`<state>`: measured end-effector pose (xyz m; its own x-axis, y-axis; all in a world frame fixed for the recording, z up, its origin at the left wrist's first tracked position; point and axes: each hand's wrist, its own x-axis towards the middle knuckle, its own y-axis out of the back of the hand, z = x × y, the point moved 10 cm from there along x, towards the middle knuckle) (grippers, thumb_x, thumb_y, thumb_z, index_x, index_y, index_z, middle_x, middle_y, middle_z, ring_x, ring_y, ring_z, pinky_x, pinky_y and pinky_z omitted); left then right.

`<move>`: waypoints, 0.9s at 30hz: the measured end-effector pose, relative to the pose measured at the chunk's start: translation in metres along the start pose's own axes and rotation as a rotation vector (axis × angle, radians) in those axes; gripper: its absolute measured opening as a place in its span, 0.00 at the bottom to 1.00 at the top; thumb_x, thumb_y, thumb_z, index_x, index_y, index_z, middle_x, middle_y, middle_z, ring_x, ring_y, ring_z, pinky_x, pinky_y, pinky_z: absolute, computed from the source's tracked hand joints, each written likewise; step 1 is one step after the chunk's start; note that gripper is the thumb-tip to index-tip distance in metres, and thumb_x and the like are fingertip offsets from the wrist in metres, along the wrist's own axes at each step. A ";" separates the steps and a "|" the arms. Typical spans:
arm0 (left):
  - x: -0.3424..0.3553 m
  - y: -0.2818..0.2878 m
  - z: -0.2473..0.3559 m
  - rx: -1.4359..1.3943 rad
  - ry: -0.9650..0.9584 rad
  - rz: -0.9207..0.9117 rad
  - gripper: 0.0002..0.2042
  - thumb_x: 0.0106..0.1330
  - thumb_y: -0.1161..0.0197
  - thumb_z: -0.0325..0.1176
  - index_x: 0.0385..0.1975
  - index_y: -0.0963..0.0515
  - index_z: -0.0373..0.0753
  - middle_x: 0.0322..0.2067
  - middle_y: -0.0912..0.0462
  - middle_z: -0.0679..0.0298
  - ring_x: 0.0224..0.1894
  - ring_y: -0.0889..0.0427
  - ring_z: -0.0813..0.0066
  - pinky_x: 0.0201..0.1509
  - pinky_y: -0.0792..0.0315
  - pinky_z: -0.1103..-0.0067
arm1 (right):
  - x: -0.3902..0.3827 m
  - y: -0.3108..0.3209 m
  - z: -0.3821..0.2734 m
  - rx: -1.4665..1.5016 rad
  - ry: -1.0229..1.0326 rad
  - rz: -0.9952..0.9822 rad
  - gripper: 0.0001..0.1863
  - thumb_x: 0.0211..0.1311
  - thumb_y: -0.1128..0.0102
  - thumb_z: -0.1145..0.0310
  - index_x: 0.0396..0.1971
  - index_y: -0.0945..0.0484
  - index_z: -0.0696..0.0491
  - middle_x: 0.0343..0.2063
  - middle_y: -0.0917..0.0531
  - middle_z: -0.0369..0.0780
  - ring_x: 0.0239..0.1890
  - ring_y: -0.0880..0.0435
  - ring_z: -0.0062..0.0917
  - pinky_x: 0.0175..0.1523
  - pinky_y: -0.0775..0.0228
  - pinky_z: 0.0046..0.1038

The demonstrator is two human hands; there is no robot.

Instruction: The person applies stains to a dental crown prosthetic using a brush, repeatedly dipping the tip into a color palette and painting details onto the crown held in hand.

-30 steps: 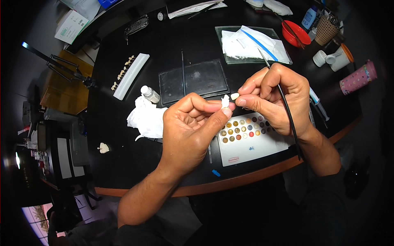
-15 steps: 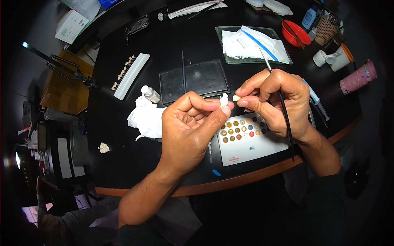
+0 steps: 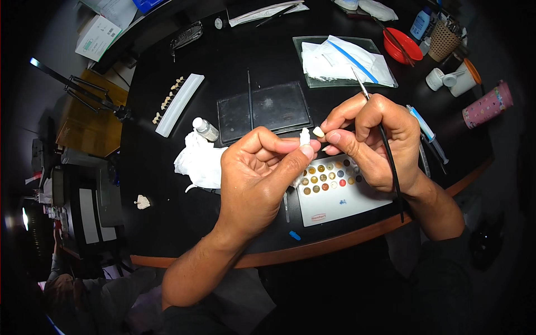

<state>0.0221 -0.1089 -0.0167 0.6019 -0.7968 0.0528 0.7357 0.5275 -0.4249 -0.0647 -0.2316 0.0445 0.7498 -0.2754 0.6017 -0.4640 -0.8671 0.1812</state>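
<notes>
White and knobbly, a small dental model piece (image 3: 304, 137) is pinched between the thumb and forefinger of my left hand (image 3: 257, 167), its upper part standing clear of the fingertips. My right hand (image 3: 382, 139) has a narrow pinch on a cream tooth crown (image 3: 318, 132), just beside the piece but apart from it; a slim brush with a black handle (image 3: 393, 170) also runs through that hand. Both small things are held above the black tabletop (image 3: 178, 229). Below them, near the tabletop's brown front edge, lies a white palette card (image 3: 360, 205) with rows of round coloured pans and a red oval logo printed by its lower left corner. Toward the left edge sit a plaster fragment (image 3: 143, 201), a crumpled white tissue (image 3: 198, 164), a small bottle (image 3: 206, 129) and a tooth shade guide (image 3: 180, 105). At the far right corner, a blue bottle (image 3: 421, 25) bears a label too small to read. Fine print covers a white-and-green carton (image 3: 98, 37) beyond the far left corner.
</notes>
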 end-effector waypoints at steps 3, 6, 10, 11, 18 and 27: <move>0.000 0.000 0.000 0.013 0.006 -0.004 0.03 0.66 0.40 0.19 0.35 0.26 0.33 0.40 0.15 0.45 0.43 0.14 0.67 0.55 0.22 0.74 | -0.001 0.001 0.000 0.001 0.023 0.007 0.16 0.54 0.33 0.84 0.20 0.33 0.53 0.30 0.14 0.44 0.27 0.16 0.14 0.28 0.27 0.14; 0.000 0.000 0.001 0.016 -0.003 -0.003 0.03 0.66 0.40 0.19 0.35 0.26 0.33 0.40 0.15 0.45 0.44 0.14 0.67 0.55 0.22 0.73 | 0.000 0.000 -0.002 0.001 0.039 0.019 0.16 0.53 0.33 0.85 0.20 0.33 0.53 0.30 0.14 0.44 0.27 0.16 0.14 0.27 0.28 0.14; 0.000 -0.001 0.002 0.015 -0.003 -0.005 0.04 0.66 0.40 0.18 0.34 0.26 0.34 0.40 0.15 0.45 0.44 0.14 0.67 0.55 0.22 0.74 | 0.000 0.000 -0.003 -0.030 0.029 -0.011 0.16 0.53 0.33 0.85 0.20 0.33 0.53 0.30 0.14 0.44 0.27 0.16 0.15 0.28 0.27 0.15; 0.000 -0.002 0.002 0.014 -0.012 -0.015 0.04 0.66 0.40 0.18 0.34 0.27 0.34 0.41 0.15 0.45 0.45 0.14 0.67 0.56 0.22 0.74 | 0.000 0.000 -0.003 -0.031 0.032 -0.016 0.16 0.53 0.34 0.86 0.20 0.33 0.53 0.30 0.14 0.44 0.28 0.16 0.15 0.29 0.25 0.15; 0.000 -0.002 0.004 0.045 -0.025 -0.023 0.05 0.65 0.39 0.18 0.32 0.27 0.35 0.41 0.15 0.45 0.48 0.15 0.67 0.57 0.24 0.73 | 0.002 -0.001 -0.007 -0.006 0.069 -0.010 0.16 0.52 0.34 0.86 0.20 0.33 0.54 0.30 0.14 0.45 0.29 0.15 0.18 0.33 0.22 0.18; 0.000 -0.004 0.004 0.022 -0.016 -0.026 0.05 0.65 0.39 0.18 0.32 0.27 0.36 0.41 0.15 0.46 0.47 0.15 0.66 0.58 0.24 0.72 | 0.001 -0.001 -0.008 -0.013 0.059 -0.019 0.16 0.52 0.34 0.87 0.19 0.33 0.54 0.29 0.14 0.46 0.30 0.14 0.19 0.33 0.22 0.19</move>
<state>0.0204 -0.1096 -0.0117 0.5873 -0.8057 0.0778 0.7575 0.5132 -0.4034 -0.0674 -0.2278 0.0515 0.7295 -0.2337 0.6429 -0.4564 -0.8663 0.2030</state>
